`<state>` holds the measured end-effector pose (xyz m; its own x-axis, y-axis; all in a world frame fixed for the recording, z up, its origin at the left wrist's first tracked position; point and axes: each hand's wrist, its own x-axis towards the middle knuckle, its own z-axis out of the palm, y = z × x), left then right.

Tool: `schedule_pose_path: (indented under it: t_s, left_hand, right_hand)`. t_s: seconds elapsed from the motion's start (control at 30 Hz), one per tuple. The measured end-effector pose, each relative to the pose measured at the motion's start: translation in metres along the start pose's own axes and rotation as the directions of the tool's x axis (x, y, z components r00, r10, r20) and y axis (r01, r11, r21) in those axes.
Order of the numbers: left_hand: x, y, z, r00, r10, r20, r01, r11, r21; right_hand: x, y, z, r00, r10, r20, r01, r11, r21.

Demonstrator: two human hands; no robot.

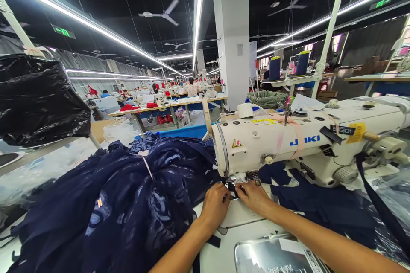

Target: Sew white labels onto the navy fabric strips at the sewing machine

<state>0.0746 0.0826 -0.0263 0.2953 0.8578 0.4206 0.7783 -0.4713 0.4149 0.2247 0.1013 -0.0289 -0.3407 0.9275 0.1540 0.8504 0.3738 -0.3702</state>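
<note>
"Where are our hands?"

"We have our left hand [216,204] and our right hand [253,196] close together, under the front end of the white sewing machine [256,140]."

"Are we holding anything?"

"Our fingers are bent, and a small dark bit of cloth [232,187] sits between them, right below the machine. We can't tell if either hand pinches it or just touches it."

"What do we see on our left?"

"We see a big heap of dark blue cloth [124,204], with a pale tie [147,168] across it."

"And on our right?"

"We see flat blue pieces [329,211]. Near us is a shiny metal plate [256,258]."
</note>
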Motion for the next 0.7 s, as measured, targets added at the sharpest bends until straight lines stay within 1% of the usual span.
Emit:
schedule_pose_path:
  t_s: [0.27, 0.4, 0.53, 0.63, 0.7]
  left_hand:
    - [-0.001, 0.0, 0.001, 0.998, 0.062, 0.024, -0.064, 0.996, 0.065]
    - [-0.001, 0.0, 0.002, 0.995, 0.094, 0.041, -0.098, 0.991, 0.096]
    - [-0.005, -0.002, -0.001, 0.988, 0.134, 0.077, -0.143, 0.983, 0.113]
    - [-0.014, -0.006, -0.01, 0.977, 0.187, 0.104, -0.206, 0.954, 0.217]
    - [-0.018, -0.008, -0.016, 0.965, 0.249, 0.081, -0.262, 0.913, 0.312]
  right_hand:
    - [-0.002, -0.002, -0.004, 0.999, -0.054, -0.001, 0.054, 0.998, 0.016]
    - [-0.005, -0.001, -0.007, 0.984, -0.173, 0.043, 0.171, 0.984, 0.044]
    - [-0.008, 0.002, -0.011, 0.959, -0.272, 0.078, 0.276, 0.96, -0.048]
    - [-0.009, 0.004, -0.015, 0.94, -0.32, 0.119, 0.331, 0.939, -0.091]
    - [-0.009, 0.004, -0.018, 0.93, -0.34, 0.142, 0.355, 0.929, -0.105]
